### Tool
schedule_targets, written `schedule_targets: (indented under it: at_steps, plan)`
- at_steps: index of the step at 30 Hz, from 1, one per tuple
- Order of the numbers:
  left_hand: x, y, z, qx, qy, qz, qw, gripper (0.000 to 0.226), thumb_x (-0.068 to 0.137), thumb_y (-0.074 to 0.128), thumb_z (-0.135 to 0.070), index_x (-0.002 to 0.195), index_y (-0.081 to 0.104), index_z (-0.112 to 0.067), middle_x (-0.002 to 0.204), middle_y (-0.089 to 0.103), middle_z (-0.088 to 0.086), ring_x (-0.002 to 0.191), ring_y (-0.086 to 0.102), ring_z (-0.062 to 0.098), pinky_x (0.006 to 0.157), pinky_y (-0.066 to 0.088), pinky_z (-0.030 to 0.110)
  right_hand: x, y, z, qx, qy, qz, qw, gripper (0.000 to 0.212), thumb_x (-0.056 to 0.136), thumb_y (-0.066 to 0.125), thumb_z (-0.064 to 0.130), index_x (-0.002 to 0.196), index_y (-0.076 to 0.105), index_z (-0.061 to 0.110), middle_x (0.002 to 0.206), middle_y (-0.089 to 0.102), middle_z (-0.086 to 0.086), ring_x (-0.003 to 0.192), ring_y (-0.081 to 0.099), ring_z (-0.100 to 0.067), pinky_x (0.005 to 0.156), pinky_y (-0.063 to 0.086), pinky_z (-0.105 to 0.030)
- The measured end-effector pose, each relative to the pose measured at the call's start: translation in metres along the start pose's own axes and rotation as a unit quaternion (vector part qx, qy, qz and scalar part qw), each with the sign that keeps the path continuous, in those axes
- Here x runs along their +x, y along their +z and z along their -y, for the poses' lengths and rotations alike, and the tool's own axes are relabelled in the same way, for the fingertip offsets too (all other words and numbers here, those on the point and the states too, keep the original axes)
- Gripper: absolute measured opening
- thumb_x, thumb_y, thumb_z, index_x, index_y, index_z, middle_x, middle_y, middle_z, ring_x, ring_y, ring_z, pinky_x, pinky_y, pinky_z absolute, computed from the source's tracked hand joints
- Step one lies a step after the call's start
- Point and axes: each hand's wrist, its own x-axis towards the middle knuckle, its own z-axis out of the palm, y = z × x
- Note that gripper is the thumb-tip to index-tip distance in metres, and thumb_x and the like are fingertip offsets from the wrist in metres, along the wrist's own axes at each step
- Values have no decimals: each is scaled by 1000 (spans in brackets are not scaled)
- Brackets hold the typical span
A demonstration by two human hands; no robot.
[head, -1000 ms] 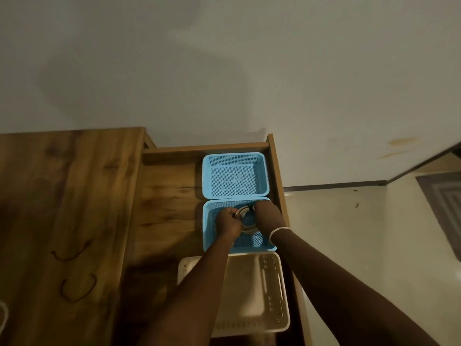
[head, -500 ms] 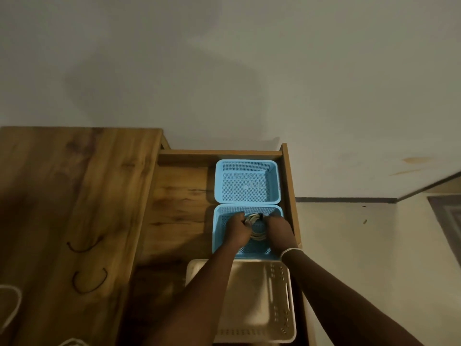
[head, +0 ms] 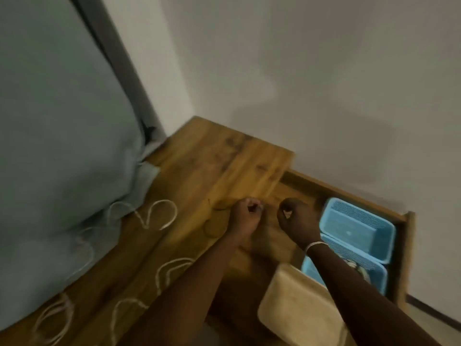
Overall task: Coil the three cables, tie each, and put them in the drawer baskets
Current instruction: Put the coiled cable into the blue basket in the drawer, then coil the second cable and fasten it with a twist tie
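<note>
White cable [head: 159, 216] loops sprawl lengthwise along wood top [head: 249, 156].

The tabletop [head: 232, 156] is showing warm honey-brown wood with darker grain streaks. Left of the left grip [head: 245, 213], pale whitish cables [head: 159, 216] are looping across it, and a thin dark tie [head: 219, 209] is lying just beside that grip. Right of the right grip [head: 296, 216], two sky-blue baskets [head: 359, 233] are showing fine mesh patterning, a cream basket [head: 299, 308] sitting below them. A white bracelet [head: 314, 245] is circling the right wrist. Grey-blue fabric [head: 62, 146] is filling the far left.
</note>
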Motion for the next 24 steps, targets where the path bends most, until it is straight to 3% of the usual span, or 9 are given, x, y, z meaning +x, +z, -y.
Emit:
schedule_targets:
  at_steps: [4,8,10,12,14,16,20,24]
  plan:
    - [-31,-147,26,11,9,-166,986,3,88,66,-12,90,68,-11,84,66,0,79,61,11,61,39,6,14,57,124,56,-167,75,981,17,80,68,25,92,69,14,85,69,-1,74,66,-20,65,51,-26]
    - [-90,-278,85,51,-22,-285,957,6,87,65,-12,89,69,-8,89,73,8,84,66,18,72,45,22,-11,117,234,77,-238,204,946,31,74,63,32,100,70,15,88,72,-2,78,67,-19,70,54,-29]
    - [-125,-328,116,106,-36,-327,938,6,86,64,-11,83,69,-9,86,72,8,83,67,21,70,43,22,-26,142,270,59,-242,237,939,36,74,58,34,102,70,16,96,73,-4,86,68,-23,75,51,-27]
    - [-164,-368,147,124,-54,-370,919,4,84,65,-8,83,69,-8,85,72,8,81,66,22,70,40,20,-41,165,301,30,-258,250,933,32,76,60,31,102,70,14,99,71,-6,90,67,-25,74,47,-25]
    - [-196,-399,176,143,-78,-407,899,5,81,67,-6,85,70,-7,86,72,10,83,67,24,70,42,21,-56,180,330,16,-273,253,928,19,76,61,28,90,68,17,89,68,-3,83,66,-25,70,50,-29]
    - [-225,-424,213,175,-139,-393,892,12,80,67,-7,91,69,-4,94,72,14,92,67,30,76,47,29,-75,194,361,17,-296,261,919,4,76,63,22,77,60,24,78,63,2,74,63,-22,64,51,-33]
    - [-262,-427,269,202,-251,-287,902,34,83,67,-22,110,62,-3,115,65,19,110,61,34,91,47,37,-102,218,400,9,-336,286,898,13,73,66,15,86,67,17,83,69,-3,74,65,-22,65,49,-28]
    - [-267,-414,309,182,-261,-223,921,70,86,69,-25,144,37,-1,150,37,21,140,35,35,116,27,40,-126,241,423,-34,-386,357,850,18,81,58,20,92,71,14,94,70,-9,85,66,-27,71,47,-29]
